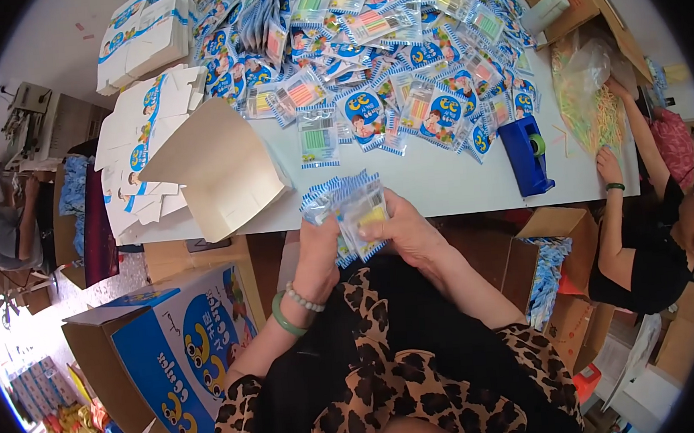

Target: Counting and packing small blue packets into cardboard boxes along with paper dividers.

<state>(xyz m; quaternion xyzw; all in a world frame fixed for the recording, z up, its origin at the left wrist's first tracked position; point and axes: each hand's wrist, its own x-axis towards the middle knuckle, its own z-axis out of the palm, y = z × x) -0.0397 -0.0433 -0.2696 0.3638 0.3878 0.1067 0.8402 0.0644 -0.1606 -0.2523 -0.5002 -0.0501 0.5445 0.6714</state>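
Both my hands hold a stack of small clear packets with blue-and-white edges [352,208] just in front of the white table's [433,182] near edge. My left hand [319,246] grips the stack from the left and below; a green bangle and a bead bracelet sit on that wrist. My right hand [403,230] pinches the top packet from the right. A large heap of the same packets [383,45], holding coloured sticks, covers the far half of the table.
Flat white-and-blue cartons [144,134] lie stacked at the table's left. A blue tape dispenser [526,156] stands at right. Another person's hand [607,166] works at the right end beside a bag of coloured sticks [588,103]. An open blue box [179,341] sits at my lower left.
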